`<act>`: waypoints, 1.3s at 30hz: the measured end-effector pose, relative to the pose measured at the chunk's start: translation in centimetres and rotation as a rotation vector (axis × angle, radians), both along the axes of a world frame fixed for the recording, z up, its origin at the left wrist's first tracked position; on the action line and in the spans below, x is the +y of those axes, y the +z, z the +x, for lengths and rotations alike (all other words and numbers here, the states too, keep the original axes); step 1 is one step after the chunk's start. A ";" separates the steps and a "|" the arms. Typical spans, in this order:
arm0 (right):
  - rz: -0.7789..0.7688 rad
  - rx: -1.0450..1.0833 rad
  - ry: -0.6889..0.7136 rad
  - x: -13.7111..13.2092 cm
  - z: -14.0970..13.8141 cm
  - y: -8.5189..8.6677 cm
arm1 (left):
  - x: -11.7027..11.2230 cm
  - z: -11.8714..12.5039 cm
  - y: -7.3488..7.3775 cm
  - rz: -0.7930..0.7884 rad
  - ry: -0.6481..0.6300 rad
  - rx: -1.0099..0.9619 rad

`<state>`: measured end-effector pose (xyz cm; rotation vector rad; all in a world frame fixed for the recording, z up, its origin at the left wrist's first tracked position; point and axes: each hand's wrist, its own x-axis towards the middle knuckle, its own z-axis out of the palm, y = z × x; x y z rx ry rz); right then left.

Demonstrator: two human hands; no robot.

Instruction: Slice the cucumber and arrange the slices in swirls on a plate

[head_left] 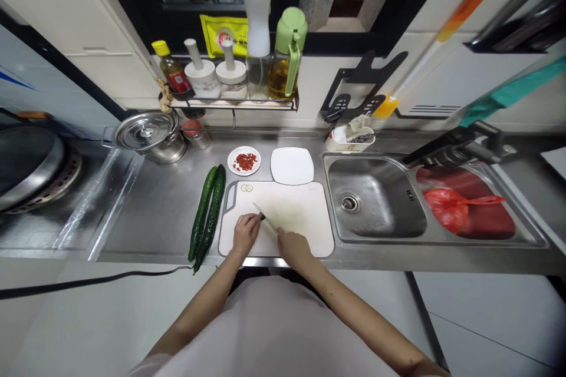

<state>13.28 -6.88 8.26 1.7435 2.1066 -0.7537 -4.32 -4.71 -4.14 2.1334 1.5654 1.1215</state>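
My right hand (294, 247) is closed round the handle of a kitchen knife, over the front of a white cutting board (309, 200). The narrow knife blade (266, 217) points away and to the left. My left hand (246, 235) is closed beside the blade, its fingertips pinching a small dark thing (262, 216) too small to make out. Two pale round cucumber slices (246, 188) lie at the board's upper left. Left of the board, two long green cucumbers (209, 218) lie side by side, their lower ends near the counter edge.
Behind the board are a small plate of chopped red pieces (244, 161) and a white square plate (292, 165). A steel pot (150, 132) stands back left, below a condiment rack (247, 105). A double sink (375, 200) lies right, with a red plastic bag (451, 209) in its far basin.
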 end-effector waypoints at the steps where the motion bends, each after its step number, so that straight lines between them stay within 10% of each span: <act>1: 0.001 -0.004 0.003 0.0 -0.1 0.0 | 0.0 0.0 0.1 -0.005 -0.001 0.001; 39: -0.029 -0.002 0.027 1.4 -1.2 -1.0 | 0.0 0.1 0.5 -0.066 -0.024 -0.007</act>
